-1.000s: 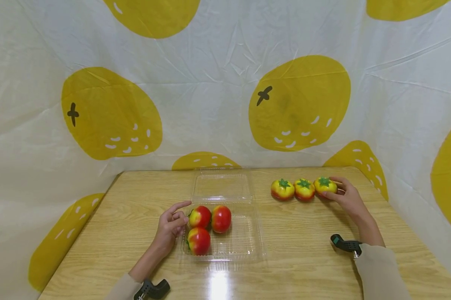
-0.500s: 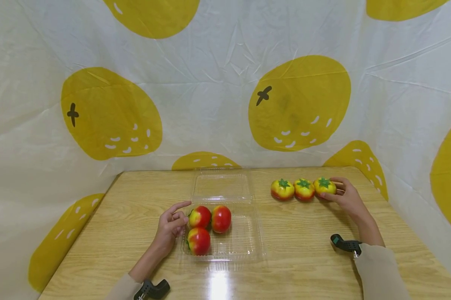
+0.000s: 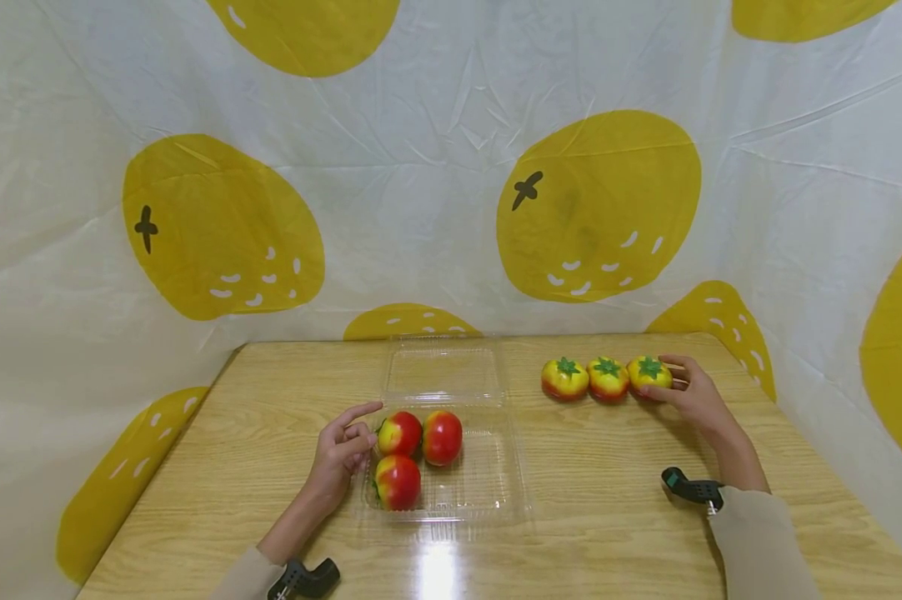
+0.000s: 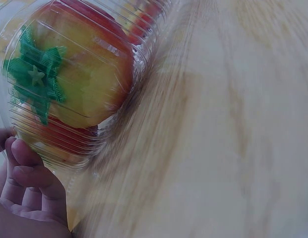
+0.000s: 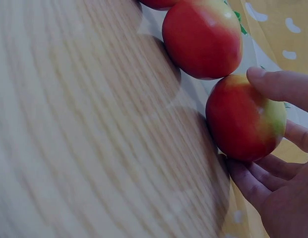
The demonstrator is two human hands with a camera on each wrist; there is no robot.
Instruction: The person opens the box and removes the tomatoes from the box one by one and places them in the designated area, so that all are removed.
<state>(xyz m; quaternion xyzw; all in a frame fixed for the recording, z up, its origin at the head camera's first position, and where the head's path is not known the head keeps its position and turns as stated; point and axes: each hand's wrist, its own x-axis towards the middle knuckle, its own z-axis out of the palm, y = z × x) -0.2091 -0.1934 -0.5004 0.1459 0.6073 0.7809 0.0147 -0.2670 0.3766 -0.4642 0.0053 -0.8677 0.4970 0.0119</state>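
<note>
At the lower left of the head view, a beige sleeve (image 3: 244,577) ends at a black wrist device (image 3: 312,578), and beyond it the left hand (image 3: 337,454) points its index finger toward the upper right while the thumb and curled fingers pinch the left rim of a clear plastic clamshell container (image 3: 488,479). The container stands unfolded at lower centre on the wood-grain table (image 3: 256,417), its lid (image 3: 445,375) laid back toward the top. Three red-and-yellow imitation fruits lie in the left and middle of its base: an upper-left fruit (image 3: 402,433) and a lower-left fruit (image 3: 398,483), both with their green calyxes turned left, and a redder fruit (image 3: 443,437) just right of the upper one. Farther right, above centre height of the table, a row of three more stands calyx up: a left fruit (image 3: 565,380), a middle fruit (image 3: 608,382) and a rightmost fruit (image 3: 649,377). The right hand (image 3: 697,400) grips the rightmost fruit from its right, thumb in front and fingers behind; that fruit rests at the right hand's fingertips, beside the middle one
</note>
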